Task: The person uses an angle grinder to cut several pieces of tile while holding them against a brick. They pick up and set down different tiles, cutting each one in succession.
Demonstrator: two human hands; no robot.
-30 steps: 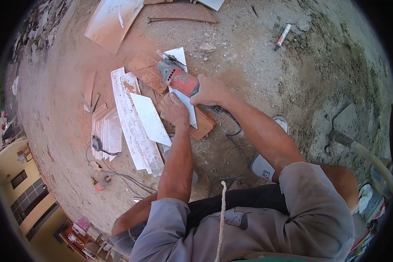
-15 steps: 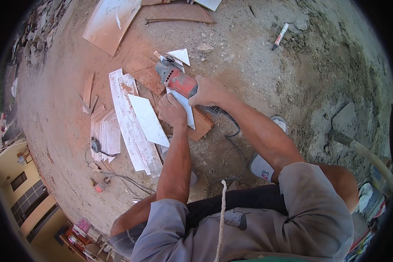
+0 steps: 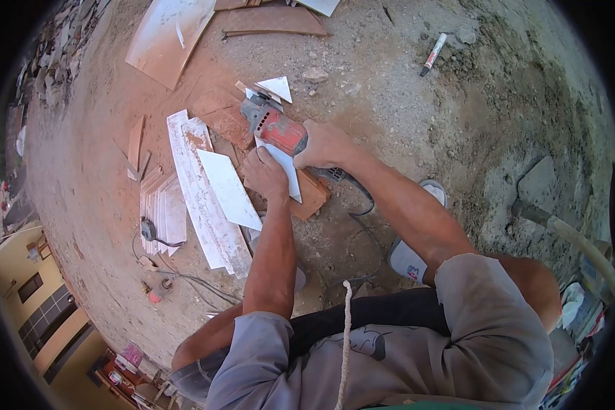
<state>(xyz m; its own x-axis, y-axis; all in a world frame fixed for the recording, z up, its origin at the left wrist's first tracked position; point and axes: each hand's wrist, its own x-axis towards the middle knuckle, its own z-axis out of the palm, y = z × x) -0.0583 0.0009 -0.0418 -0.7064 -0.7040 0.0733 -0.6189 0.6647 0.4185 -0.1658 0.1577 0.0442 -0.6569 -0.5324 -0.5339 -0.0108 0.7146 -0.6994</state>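
My right hand is wrapped around the rear of a red and grey angle grinder, whose head points up and left. Under the grinder lies a narrow white tile piece with a pointed lower end. My left hand is closed at the tile's left edge, gripping it close below the tool; its fingertips are partly hidden. A reddish brown block supports the tile. Small white offcuts lie just beyond the grinder head. The grinder's disc cannot be made out clearly.
To the left lie long dusty tile strips, a slanted white tile and a stack of cut tiles. A white marker rests far right. A shovel lies at right. Cables run near my feet.
The whole view has shifted slightly, with ground objects a little further left. Both hands keep their grips, and the grinder stays at nearly the same place on the tile.
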